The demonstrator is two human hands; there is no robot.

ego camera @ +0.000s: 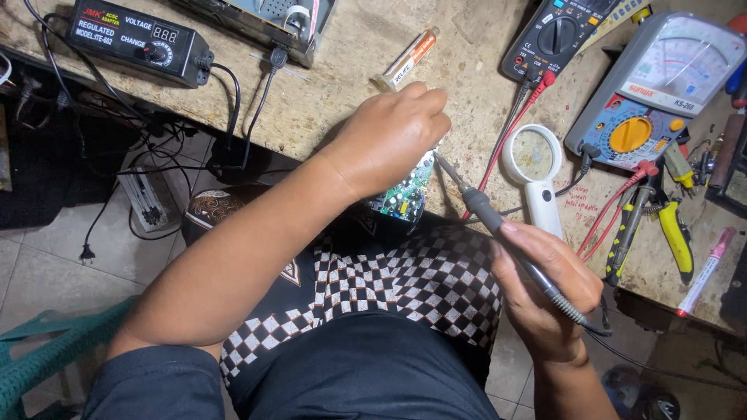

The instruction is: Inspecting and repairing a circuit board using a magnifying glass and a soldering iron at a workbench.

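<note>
The left hand (393, 132) is closed around the top of a small green circuit board (408, 194). The board sticks out below the hand, at the edge of the workbench (342, 85), just above the person's lap. Only the lower part of the board shows, with tiny parts on it.

The right hand (541, 292) grips a soldering iron (498, 229) like a pen. The thin metal tip points up and to the left, right at the side of the board, just below the left hand's fingers. I cannot tell if the tip touches the board. The iron's cord (661, 365) runs out past the right wrist.

Just above the left hand lies a small syringe (405, 61) with an orange part. Farther up and to the left of that hand sits a black power adapter (136, 39) with a dial and a little screen.

Just above the right hand lies a white magnifying glass (535, 167). Beyond it is a black multimeter (556, 35) with a round dial, and red and black test leads (510, 128) run down from it. To the upper right of the right hand is a big grey meter (661, 89) with a needle window and an orange dial. To the right of that hand lie yellow-handled pliers (675, 233) and a pink marker (704, 272).

The person's lap is covered with black and white checked cloth (412, 288).
</note>
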